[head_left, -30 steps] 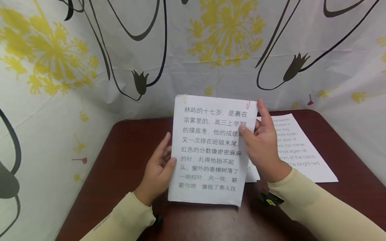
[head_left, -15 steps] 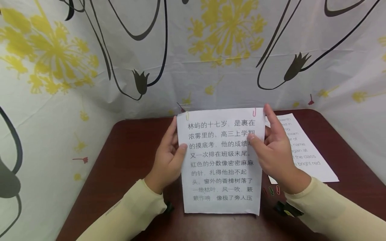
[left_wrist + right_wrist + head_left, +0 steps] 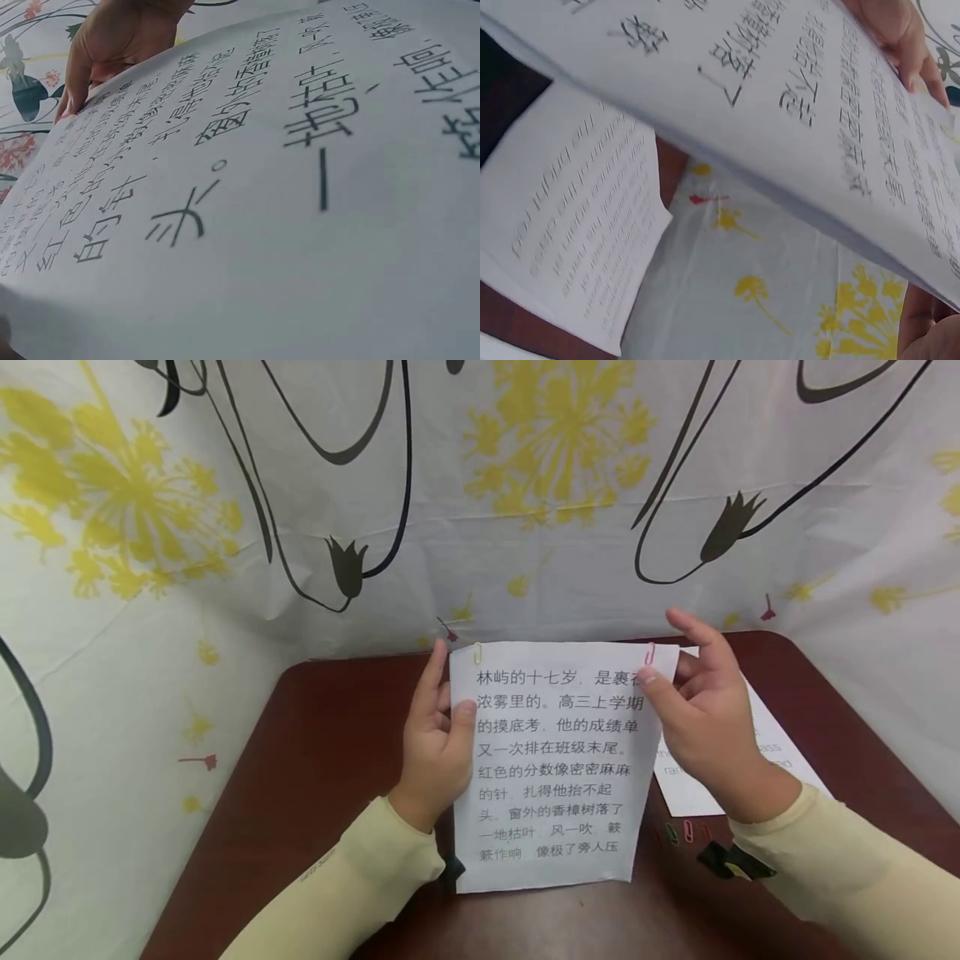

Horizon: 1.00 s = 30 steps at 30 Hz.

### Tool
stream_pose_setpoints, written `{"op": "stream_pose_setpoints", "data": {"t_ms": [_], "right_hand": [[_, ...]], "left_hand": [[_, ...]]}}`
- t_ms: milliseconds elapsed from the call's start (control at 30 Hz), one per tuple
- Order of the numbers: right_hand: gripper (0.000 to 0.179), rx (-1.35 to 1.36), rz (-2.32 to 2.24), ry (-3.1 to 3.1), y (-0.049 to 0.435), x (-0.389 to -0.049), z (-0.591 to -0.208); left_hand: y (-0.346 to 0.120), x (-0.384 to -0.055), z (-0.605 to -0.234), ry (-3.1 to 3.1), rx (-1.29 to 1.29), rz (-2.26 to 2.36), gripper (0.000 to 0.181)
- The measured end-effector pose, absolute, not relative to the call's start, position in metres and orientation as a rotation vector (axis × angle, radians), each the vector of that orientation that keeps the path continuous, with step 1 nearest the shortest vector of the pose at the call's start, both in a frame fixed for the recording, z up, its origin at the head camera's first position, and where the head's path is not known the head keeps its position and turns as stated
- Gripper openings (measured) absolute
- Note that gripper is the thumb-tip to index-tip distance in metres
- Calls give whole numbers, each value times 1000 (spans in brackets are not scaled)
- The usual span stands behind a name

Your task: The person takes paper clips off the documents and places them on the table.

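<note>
Upright between my hands is a stack of white paper [image 3: 555,777] printed with large Chinese characters. A yellow paper clip [image 3: 478,653] sits on its top left corner, and a pink paper clip [image 3: 650,654] on its top right. My left hand [image 3: 437,747] grips the left edge, thumb in front and fingers partly hidden behind. At the top right corner my right hand [image 3: 712,718] pinches the stack, its thumb just below the pink clip and its index finger raised. Layered page edges show in the right wrist view, where my left hand [image 3: 896,30] appears across the page.
Sheets with English text [image 3: 686,789] lie on the dark red table [image 3: 337,760] at the right, partly behind my right hand. Several loose paper clips, including a green clip [image 3: 671,833] and a pink clip [image 3: 688,832], lie in front. A patterned curtain [image 3: 450,510] hangs behind.
The clipped stack has moved down and to the right with both hands. My left hand is higher along its edge. My right thumb has shifted up toward the pink clip.
</note>
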State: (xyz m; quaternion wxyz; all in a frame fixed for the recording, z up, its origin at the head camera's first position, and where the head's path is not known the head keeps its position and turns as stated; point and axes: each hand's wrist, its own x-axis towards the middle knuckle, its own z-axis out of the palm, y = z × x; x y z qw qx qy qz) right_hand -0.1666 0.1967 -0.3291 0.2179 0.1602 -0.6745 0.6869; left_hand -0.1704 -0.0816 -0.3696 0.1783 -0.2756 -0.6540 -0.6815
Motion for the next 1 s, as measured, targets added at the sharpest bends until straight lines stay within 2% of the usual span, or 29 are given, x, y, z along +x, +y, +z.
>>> {"op": "stream_pose_setpoints", "data": {"t_ms": [400, 1000], "right_hand": [[36, 450, 1741, -1974, 210, -172, -318], [34, 424, 1602, -2103, 219, -178, -308]], "left_hand": [[-69, -173, -374, -1803, -789, -1966, 78], [-64, -174, -379, -1857, -729, -1987, 80]]}}
